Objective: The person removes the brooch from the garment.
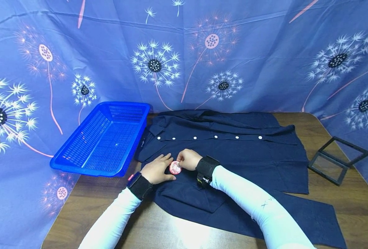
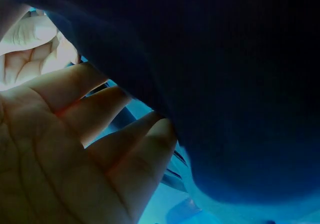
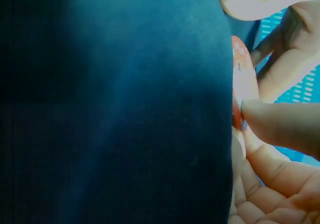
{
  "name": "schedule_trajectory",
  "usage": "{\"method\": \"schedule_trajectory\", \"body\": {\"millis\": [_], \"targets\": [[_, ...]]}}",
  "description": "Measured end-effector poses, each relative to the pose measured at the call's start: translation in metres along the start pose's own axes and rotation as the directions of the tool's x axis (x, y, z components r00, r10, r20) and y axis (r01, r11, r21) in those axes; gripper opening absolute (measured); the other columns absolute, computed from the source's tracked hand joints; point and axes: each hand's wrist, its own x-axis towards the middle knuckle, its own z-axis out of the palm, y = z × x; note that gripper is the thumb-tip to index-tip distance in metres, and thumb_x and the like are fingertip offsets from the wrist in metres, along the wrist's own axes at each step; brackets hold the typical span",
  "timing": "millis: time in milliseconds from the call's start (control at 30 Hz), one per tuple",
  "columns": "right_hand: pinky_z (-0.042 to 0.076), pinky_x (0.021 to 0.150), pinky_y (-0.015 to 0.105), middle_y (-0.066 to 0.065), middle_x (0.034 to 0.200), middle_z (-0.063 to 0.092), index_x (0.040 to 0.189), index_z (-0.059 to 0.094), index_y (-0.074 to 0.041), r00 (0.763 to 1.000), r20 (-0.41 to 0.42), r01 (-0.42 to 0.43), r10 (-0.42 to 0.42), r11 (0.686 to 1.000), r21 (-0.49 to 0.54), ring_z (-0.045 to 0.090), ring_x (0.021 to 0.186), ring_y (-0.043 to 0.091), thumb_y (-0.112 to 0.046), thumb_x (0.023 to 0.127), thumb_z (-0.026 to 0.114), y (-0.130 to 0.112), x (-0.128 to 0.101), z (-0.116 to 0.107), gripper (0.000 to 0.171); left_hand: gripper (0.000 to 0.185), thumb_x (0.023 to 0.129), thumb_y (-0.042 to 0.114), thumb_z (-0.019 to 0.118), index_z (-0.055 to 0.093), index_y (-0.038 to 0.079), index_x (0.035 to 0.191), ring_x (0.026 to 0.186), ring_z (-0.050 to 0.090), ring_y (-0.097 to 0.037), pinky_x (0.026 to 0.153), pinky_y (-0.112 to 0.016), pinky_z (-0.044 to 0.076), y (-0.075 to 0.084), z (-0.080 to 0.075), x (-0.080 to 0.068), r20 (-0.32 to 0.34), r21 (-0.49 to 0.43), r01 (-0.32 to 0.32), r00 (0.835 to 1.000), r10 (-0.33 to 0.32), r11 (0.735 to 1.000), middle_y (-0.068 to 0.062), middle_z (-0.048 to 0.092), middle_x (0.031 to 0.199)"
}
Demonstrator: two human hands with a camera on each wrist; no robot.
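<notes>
Brown wood of the table [image 1: 87,204] shows nearest the person, bare between the two white sleeves. Just beyond, both hands meet on the dark navy shirt [image 1: 233,155], which lies spread flat with its row of white buttons running crosswise. A small round pink badge [image 1: 175,167] sits on the cloth between them. The right hand [image 1: 188,159] pinches the badge's rim with thumb and curled fingers [image 3: 280,126], while the left hand [image 1: 156,169] lies flat beside it, fingers [image 2: 105,108] straight and slightly spread, pressing the fabric down.

By the look of it, the badge is being fixed to the shirt front; the next move likely calls for a steady pinch and taut cloth under the left palm.

There is room to work: the shirt's hem lies near the table's front edge, a blue plastic basket [image 1: 104,138] stands just left of the collar, and a black frame [image 1: 338,159] rests well apart at the far right, before the flowered blue backdrop [image 1: 249,52].
</notes>
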Motion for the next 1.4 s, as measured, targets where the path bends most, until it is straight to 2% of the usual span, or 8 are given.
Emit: {"method": "schedule_trajectory", "body": {"millis": [267,700,1000,1133,1400], "targets": [[0.037,0.056,0.016,-0.006,0.065,0.058,0.082,0.069,-0.003,1.000,0.005,0.004,-0.004,0.998,0.060,0.048,0.059,0.004,-0.006,0.081,0.070,0.0046,0.0024,0.0011,0.004,0.082,0.078,0.052,0.076,0.050,0.009,0.143,0.144,0.035,-0.036,0.111,-0.053,0.039,-0.0001,0.0007,-0.0006,0.011,0.005,0.017,1.000,-0.017,1.000,-0.011,0.040,0.155],[0.037,0.057,0.016,-0.004,0.067,0.058,0.083,0.068,0.000,0.998,-0.029,0.061,-0.059,0.995,0.073,0.047,0.060,0.005,-0.004,0.082,0.070,0.0032,-0.0017,-0.0054,0.004,0.077,0.077,0.048,0.079,0.055,0.009,0.139,0.141,0.040,-0.036,0.112,-0.050,0.038,-0.0001,-0.0020,-0.0003,-0.024,-0.005,0.007,1.000,-0.007,1.000,-0.011,0.044,0.152],[0.038,0.059,0.018,-0.001,0.072,0.063,0.085,0.069,-0.002,0.997,-0.055,0.049,-0.045,0.996,0.069,0.049,0.063,0.006,-0.004,0.084,0.068,0.0005,-0.0034,-0.0056,0.002,0.071,0.077,0.047,0.079,0.059,0.013,0.136,0.140,0.042,-0.035,0.112,-0.048,0.038,-0.0015,-0.0012,-0.0010,-0.044,-0.017,0.003,0.999,-0.004,1.000,-0.011,0.046,0.151],[0.038,0.058,0.019,-0.002,0.071,0.061,0.083,0.068,-0.003,0.996,-0.072,0.059,-0.055,0.997,0.058,0.049,0.063,0.007,-0.005,0.084,0.068,-0.0007,-0.0049,-0.0055,0.002,0.070,0.078,0.045,0.079,0.059,0.011,0.135,0.139,0.043,-0.037,0.113,-0.047,0.037,-0.0013,-0.0026,-0.0019,-0.056,-0.029,-0.007,0.998,0.005,1.000,-0.013,0.048,0.149],[0.038,0.057,0.020,-0.002,0.069,0.060,0.080,0.067,-0.007,0.984,-0.127,0.121,-0.125,0.992,-0.044,0.049,0.062,0.007,-0.002,0.081,0.067,-0.0035,-0.0069,-0.0022,0.005,0.072,0.079,0.047,0.077,0.057,0.009,0.137,0.140,0.042,-0.037,0.114,-0.046,0.036,-0.0007,-0.0026,-0.0022,-0.046,-0.012,0.008,0.999,-0.008,1.000,-0.011,0.047,0.150]]}}
